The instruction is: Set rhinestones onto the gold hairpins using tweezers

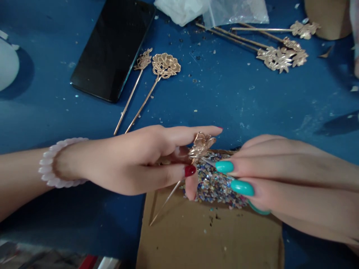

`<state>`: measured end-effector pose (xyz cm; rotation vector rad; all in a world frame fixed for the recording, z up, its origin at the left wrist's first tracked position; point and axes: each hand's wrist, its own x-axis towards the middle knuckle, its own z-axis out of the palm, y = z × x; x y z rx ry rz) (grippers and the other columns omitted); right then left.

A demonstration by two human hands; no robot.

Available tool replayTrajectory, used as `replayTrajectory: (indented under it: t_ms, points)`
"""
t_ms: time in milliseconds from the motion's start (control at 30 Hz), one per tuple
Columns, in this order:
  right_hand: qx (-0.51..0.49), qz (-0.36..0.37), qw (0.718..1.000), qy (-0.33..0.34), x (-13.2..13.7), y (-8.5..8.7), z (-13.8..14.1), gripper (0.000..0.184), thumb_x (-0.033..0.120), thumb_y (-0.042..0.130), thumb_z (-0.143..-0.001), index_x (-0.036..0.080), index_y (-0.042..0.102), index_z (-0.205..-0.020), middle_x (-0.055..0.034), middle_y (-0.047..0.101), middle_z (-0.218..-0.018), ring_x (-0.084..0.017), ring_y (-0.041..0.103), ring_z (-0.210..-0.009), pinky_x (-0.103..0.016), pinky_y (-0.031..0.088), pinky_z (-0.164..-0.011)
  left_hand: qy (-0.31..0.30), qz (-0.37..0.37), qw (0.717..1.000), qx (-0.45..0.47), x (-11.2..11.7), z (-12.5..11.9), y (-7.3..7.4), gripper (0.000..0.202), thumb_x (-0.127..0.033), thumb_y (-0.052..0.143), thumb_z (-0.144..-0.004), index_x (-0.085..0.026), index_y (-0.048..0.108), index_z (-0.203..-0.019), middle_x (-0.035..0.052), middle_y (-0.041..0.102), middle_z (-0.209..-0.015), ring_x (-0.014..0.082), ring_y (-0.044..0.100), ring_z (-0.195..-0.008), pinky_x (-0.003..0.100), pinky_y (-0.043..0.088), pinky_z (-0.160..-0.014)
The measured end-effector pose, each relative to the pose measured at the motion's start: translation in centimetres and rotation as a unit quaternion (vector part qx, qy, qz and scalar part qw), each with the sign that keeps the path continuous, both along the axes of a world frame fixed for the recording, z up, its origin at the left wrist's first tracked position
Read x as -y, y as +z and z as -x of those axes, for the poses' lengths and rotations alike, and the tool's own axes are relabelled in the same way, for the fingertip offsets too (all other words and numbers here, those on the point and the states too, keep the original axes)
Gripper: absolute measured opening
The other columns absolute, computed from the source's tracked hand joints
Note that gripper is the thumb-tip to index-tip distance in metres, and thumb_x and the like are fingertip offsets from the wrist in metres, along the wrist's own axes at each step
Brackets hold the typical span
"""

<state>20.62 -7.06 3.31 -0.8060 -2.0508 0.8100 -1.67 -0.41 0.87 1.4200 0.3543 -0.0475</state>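
My left hand (134, 158), with a pale bead bracelet (47, 164) at its wrist, pinches a gold hairpin (202, 145) just below its flower head. The pin's stem slants down to the left over the cardboard (213, 235). My right hand (283, 183) reaches in from the right, thumb and finger closed on a thin, pale pointed tool (208, 161). That tool's tip meets the underside of the flower or lies just beside it; which, I cannot tell. Most of the tool is hidden by my fingers. Beneath both hands lies a pile of small multicoloured chips (215, 185).
On the blue table, two gold hairpins (166, 66) lie by a black phone (112, 48). Several more hairpins (276, 59) overlap at the back right, near a clear plastic bag (237, 13) and a brown round object (328, 18). A white rounded object (7, 65) is at left.
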Motion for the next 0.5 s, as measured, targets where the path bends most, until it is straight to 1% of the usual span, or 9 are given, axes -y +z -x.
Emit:
replayTrajectory:
  t_ms: [67, 167, 233, 267, 333, 367, 400, 467, 500]
  points:
    - [0.001, 0.002, 1.000, -0.008, 0.1, 0.2, 0.1, 0.022, 0.025, 0.047, -0.096, 0.023, 0.068, -0.102, -0.0068, 0.071, -0.088, -0.016, 0.072, -0.084, -0.024, 0.060, -0.081, 0.001, -0.002, 1.000, 0.004, 0.0, 0.0, -0.1, 0.063, -0.013, 0.042, -0.091, -0.026, 0.020, -0.149, 0.0007, 0.070, -0.090, 0.0127, 0.058, -0.063, 0.021, 0.039, -0.044]
    - [0.003, 0.000, 1.000, -0.013, 0.1, 0.2, 0.2, 0.020, 0.024, 0.049, -0.095, 0.025, 0.068, -0.101, -0.0049, 0.071, -0.091, -0.015, 0.071, -0.086, -0.025, 0.060, -0.083, 0.002, -0.009, 1.000, 0.008, 0.0, -0.1, -0.2, 0.064, -0.012, 0.042, -0.090, -0.027, 0.021, -0.148, 0.0011, 0.070, -0.092, 0.0145, 0.062, -0.070, 0.021, 0.037, -0.043]
    - [0.004, -0.006, 0.999, -0.033, 0.0, 0.2, 0.3, 0.020, 0.024, 0.049, -0.095, 0.026, 0.069, -0.100, -0.0041, 0.071, -0.091, -0.015, 0.071, -0.085, -0.025, 0.060, -0.083, 0.001, -0.020, 1.000, 0.008, 0.0, -0.1, -0.2, 0.064, -0.011, 0.042, -0.090, -0.029, 0.021, -0.148, 0.0006, 0.070, -0.091, 0.0141, 0.062, -0.070, 0.020, 0.037, -0.042]
    - [0.006, -0.009, 0.999, -0.045, 0.0, 0.3, 0.5, 0.020, 0.023, 0.049, -0.095, 0.026, 0.069, -0.099, -0.0037, 0.071, -0.088, -0.015, 0.071, -0.081, -0.025, 0.060, -0.081, -0.001, -0.027, 1.000, 0.009, 0.0, 0.0, -0.2, 0.064, -0.011, 0.042, -0.091, -0.029, 0.021, -0.148, 0.0002, 0.070, -0.091, 0.0135, 0.062, -0.069, 0.020, 0.037, -0.042]
    - [0.012, -0.007, 0.998, -0.066, 0.0, 0.4, 0.9, 0.021, 0.023, 0.049, -0.095, 0.026, 0.070, -0.092, -0.0022, 0.068, -0.078, -0.014, 0.070, -0.069, -0.021, 0.061, -0.069, -0.003, -0.040, 0.999, 0.009, -0.1, 0.0, -0.2, 0.063, -0.012, 0.042, -0.091, -0.030, 0.021, -0.148, -0.0003, 0.070, -0.090, 0.0117, 0.059, -0.063, 0.020, 0.037, -0.042]
    - [0.016, -0.007, 0.998, -0.059, 0.1, 0.5, 1.2, 0.022, 0.023, 0.049, -0.095, 0.026, 0.070, -0.090, -0.0015, 0.067, -0.074, -0.013, 0.069, -0.064, -0.019, 0.060, -0.064, -0.004, -0.045, 0.999, 0.008, -0.1, 0.0, -0.2, 0.063, -0.013, 0.042, -0.092, -0.030, 0.021, -0.148, -0.0004, 0.069, -0.090, 0.0110, 0.058, -0.060, 0.020, 0.036, -0.041]
    - [0.025, 0.003, 0.997, -0.079, 0.3, 0.6, 1.6, 0.022, 0.023, 0.049, -0.094, 0.025, 0.070, -0.088, -0.0020, 0.067, -0.075, -0.014, 0.069, -0.068, -0.021, 0.060, -0.067, -0.005, -0.048, 0.999, 0.005, -0.1, 0.0, -0.1, 0.063, -0.013, 0.042, -0.092, -0.029, 0.020, -0.149, -0.0002, 0.069, -0.091, 0.0107, 0.057, -0.059, 0.019, 0.035, -0.040]
    - [0.017, -0.011, 0.994, -0.110, 0.9, 0.8, 2.4, 0.023, 0.021, 0.050, -0.094, 0.025, 0.070, -0.084, -0.0015, 0.068, -0.078, -0.014, 0.069, -0.070, -0.025, 0.060, -0.077, -0.007, -0.047, 0.999, 0.000, -0.1, 0.1, -0.1, 0.063, -0.014, 0.041, -0.092, -0.028, 0.018, -0.150, 0.0002, 0.069, -0.090, 0.0108, 0.057, -0.058, 0.019, 0.034, -0.039]
    - [0.015, -0.006, 0.989, -0.148, 1.3, 0.9, 2.7, 0.023, 0.021, 0.051, -0.093, 0.025, 0.070, -0.081, -0.0015, 0.067, -0.076, -0.014, 0.069, -0.070, -0.026, 0.059, -0.078, -0.008, -0.044, 0.999, -0.001, -0.1, 0.1, -0.1, 0.064, -0.014, 0.040, -0.092, -0.028, 0.017, -0.150, 0.0004, 0.068, -0.090, 0.0114, 0.058, -0.059, 0.019, 0.034, -0.039]
